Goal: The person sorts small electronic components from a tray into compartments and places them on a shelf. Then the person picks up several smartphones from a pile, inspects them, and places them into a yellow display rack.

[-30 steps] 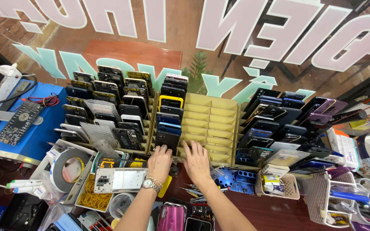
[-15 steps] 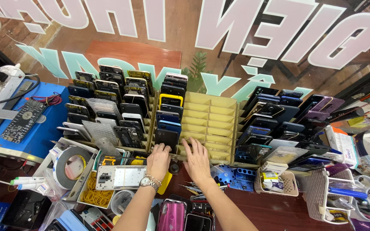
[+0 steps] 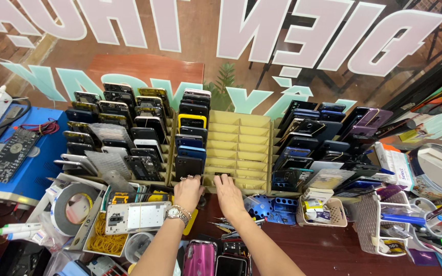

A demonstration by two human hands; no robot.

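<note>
Our left hand [image 3: 188,191], with a watch [image 3: 174,214] on the wrist, rests at the front edge of the wooden rack [image 3: 239,148], fingers spread and pressed against the lowest black phone [image 3: 188,166] in its left column. Our right hand [image 3: 228,194] lies just beside it, fingertips touching something small and dark at the bottom slot of the empty middle column; we cannot tell whether the fingers pinch it or only rest on it. Neither hand is clenched.

We judge the phones stiff, smooth and rather slippery, with glass that would crack if dropped, so the side edges are the safest hold. The rack looks like light, thin board that could shift if pushed.

Much crowds the spot. More phones fill the racks to the left [image 3: 111,138] and right [image 3: 323,143]. A roll of tape [image 3: 72,207] and a silver phone back [image 3: 136,217] sit near the left wrist, a blue holder [image 3: 272,207] and a small basket [image 3: 323,212] near the right, and tweezers lie under the forearms
</note>
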